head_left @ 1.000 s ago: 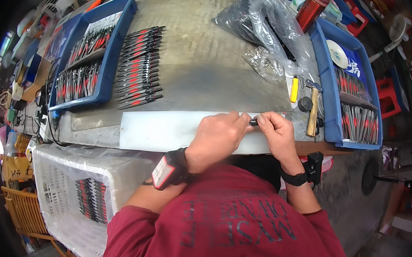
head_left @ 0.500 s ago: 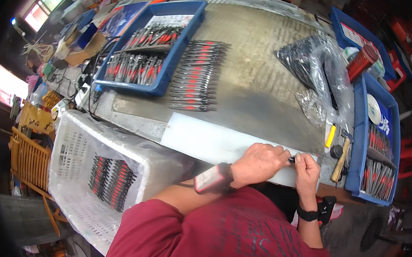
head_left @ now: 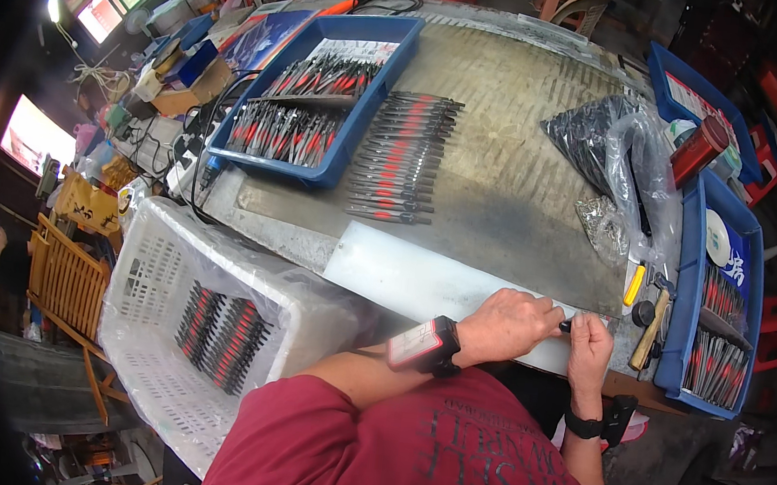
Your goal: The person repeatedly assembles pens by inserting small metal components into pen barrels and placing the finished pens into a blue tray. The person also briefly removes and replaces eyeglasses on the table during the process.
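Note:
My left hand (head_left: 513, 326) and my right hand (head_left: 591, 348) are close together over the right end of a long white board (head_left: 405, 267) at the table's near edge. Between their fingertips a small black piece (head_left: 567, 325) shows; most of it is covered by the fingers, so its kind cannot be told. Both hands are closed on it in a pinch. Beyond the board's left part lies a stacked row of slim dark-and-red pen-like pieces (head_left: 401, 161).
A blue tray (head_left: 325, 177) of similar pieces stands at the far left, another blue tray (head_left: 678, 317) at the right. A white plastic crate (head_left: 140, 349) sits at lower left. Near the right tray lie a hammer (head_left: 649, 338), a yellow-handled tool (head_left: 634, 285) and clear plastic bags (head_left: 635, 154).
The whole view has shifted, so the table and trays appear further right and slightly lower. Both hands keep their pinch on the small black piece over the board.

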`<state>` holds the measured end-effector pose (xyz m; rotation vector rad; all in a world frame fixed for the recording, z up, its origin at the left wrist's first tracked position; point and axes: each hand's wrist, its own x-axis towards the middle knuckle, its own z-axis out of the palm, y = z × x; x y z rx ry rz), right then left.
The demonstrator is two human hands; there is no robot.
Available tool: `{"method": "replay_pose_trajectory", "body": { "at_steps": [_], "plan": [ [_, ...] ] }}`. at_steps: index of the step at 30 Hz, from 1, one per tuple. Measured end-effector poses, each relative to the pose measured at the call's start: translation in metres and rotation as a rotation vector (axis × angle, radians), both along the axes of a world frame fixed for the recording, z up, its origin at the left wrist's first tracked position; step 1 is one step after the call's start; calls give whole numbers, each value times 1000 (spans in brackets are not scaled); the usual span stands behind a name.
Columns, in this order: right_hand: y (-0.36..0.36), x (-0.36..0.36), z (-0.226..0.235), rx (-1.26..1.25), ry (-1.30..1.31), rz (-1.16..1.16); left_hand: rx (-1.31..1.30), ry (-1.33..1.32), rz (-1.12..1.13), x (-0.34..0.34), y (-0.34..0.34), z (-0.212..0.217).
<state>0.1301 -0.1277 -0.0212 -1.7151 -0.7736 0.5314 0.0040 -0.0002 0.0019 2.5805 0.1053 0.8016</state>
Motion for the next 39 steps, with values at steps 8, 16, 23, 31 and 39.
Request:
{"method": "replay_pose_trajectory", "body": {
  "at_steps": [8,16,23,31,39],
  "plan": [
    [-5,5,4,116,-173,105,11,15,-49,0,2,4],
    [3,-5,-3,121,-200,-77,-33,86,21,2,-5,6],
    [0,-2,6,66,-393,37,-35,77,-1,2,0,3],
    [4,-7,-11,182,-49,-56,76,7,106,2,39,14],
    [1,-5,-14,44,-175,11,98,7,591,-12,154,10]
  ]
}}
